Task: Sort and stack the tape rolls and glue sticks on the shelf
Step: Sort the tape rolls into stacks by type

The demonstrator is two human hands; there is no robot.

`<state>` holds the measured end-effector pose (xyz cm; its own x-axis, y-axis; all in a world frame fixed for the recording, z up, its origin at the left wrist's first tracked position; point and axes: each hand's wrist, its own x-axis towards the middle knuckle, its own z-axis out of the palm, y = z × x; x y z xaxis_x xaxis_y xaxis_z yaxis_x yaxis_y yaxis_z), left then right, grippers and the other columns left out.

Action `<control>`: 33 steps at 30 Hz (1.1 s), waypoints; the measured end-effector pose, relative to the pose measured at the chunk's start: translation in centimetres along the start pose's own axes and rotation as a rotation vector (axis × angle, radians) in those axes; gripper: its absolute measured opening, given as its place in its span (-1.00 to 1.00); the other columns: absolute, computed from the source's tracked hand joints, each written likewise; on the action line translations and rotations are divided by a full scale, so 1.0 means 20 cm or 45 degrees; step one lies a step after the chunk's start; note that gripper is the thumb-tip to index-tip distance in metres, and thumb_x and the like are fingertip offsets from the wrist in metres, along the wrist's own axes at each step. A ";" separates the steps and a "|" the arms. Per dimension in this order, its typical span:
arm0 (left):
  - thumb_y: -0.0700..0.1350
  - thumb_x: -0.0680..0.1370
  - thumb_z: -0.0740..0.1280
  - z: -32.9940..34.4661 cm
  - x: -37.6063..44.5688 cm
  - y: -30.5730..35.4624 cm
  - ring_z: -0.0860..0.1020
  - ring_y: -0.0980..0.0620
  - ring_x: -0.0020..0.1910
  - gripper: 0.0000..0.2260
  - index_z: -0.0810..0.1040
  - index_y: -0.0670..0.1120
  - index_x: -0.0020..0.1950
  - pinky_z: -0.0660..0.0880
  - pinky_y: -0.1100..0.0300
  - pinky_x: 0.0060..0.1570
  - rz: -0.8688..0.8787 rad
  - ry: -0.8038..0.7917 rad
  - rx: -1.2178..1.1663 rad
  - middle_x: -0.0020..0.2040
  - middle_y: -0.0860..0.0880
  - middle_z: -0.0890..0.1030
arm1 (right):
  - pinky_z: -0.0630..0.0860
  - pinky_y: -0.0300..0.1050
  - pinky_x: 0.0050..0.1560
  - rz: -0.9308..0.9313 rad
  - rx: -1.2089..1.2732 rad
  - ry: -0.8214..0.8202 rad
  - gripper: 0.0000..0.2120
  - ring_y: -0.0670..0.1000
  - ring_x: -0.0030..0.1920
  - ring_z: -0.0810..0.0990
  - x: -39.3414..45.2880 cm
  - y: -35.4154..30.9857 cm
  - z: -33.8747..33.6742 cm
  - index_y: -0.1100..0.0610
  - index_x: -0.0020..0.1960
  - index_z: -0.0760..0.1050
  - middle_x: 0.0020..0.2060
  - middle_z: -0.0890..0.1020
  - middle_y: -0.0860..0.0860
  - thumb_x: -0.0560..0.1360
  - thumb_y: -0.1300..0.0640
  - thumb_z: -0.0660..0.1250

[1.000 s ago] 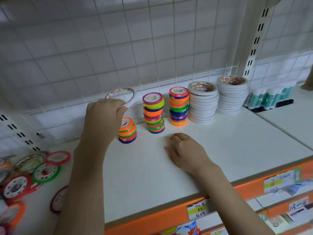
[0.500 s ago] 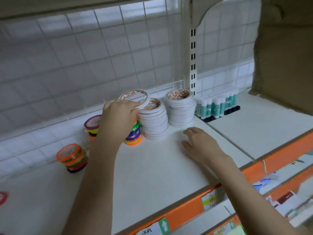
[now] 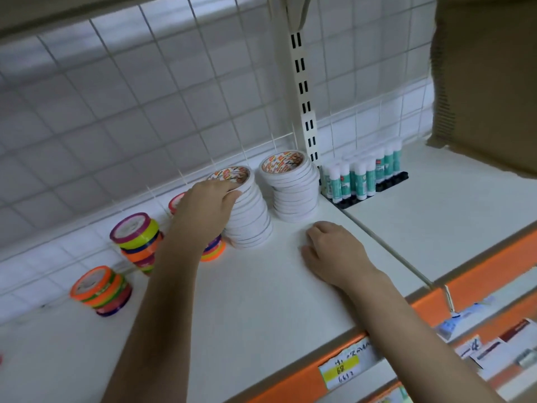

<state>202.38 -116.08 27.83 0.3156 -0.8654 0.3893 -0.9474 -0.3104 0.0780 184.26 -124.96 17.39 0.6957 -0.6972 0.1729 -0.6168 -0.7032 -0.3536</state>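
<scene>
Holding the top white tape roll (image 3: 234, 177) by its rim, the left hand (image 3: 205, 205) sets it on the leaning stack (image 3: 250, 216). It looks light and stiff. The right hand (image 3: 334, 251) rests loose on the shelf (image 3: 261, 301), holding nothing.

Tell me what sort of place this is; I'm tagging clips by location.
Most likely a stationery aisle in a shop. The shelf has an orange edge with a handwritten price tag, a wire grid backs it, and tape rolls and glue sticks stand in display stacks and rows.
</scene>
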 end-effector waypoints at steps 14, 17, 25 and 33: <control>-0.03 0.58 0.23 0.00 -0.01 0.03 0.45 -0.16 0.19 -0.67 0.50 -0.13 0.29 0.37 -0.05 0.20 -0.100 -0.099 0.135 0.22 -0.16 0.54 | 0.15 -0.15 0.31 -0.027 0.022 -0.005 -0.69 0.06 0.30 0.31 0.00 0.01 0.01 0.17 0.21 0.39 0.23 0.42 0.04 0.59 0.02 0.07; -0.04 0.59 0.21 0.01 0.00 0.05 0.44 -0.15 0.20 -0.67 0.48 -0.15 0.31 0.36 0.00 0.20 -0.118 -0.126 0.147 0.23 -0.17 0.54 | 0.12 -0.14 0.34 -0.027 0.018 -0.011 -0.69 0.06 0.30 0.31 -0.01 0.01 0.02 0.17 0.22 0.39 0.22 0.42 0.05 0.60 0.03 0.06; -0.07 0.61 0.19 0.00 -0.02 0.08 0.42 -0.15 0.25 -0.68 0.45 -0.12 0.34 0.35 -0.02 0.22 -0.150 -0.071 0.108 0.27 -0.14 0.51 | 0.15 -0.13 0.32 -0.029 -0.002 -0.016 -0.68 0.07 0.29 0.32 -0.01 0.01 0.02 0.19 0.23 0.39 0.23 0.42 0.07 0.59 0.04 0.06; -0.10 0.60 0.20 0.02 -0.03 0.07 0.39 -0.15 0.27 -0.65 0.40 -0.13 0.37 0.31 -0.02 0.25 -0.178 -0.043 0.032 0.29 -0.16 0.48 | 0.07 -0.11 0.39 -0.022 -0.017 -0.052 -0.65 0.07 0.36 0.25 -0.01 0.01 0.02 0.18 0.30 0.34 0.32 0.37 0.06 0.60 0.03 0.04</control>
<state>200.83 -116.20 27.34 0.4464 -0.8257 0.3448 -0.8926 -0.4383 0.1059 184.20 -124.87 16.99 0.7207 -0.6787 0.1414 -0.6090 -0.7172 -0.3387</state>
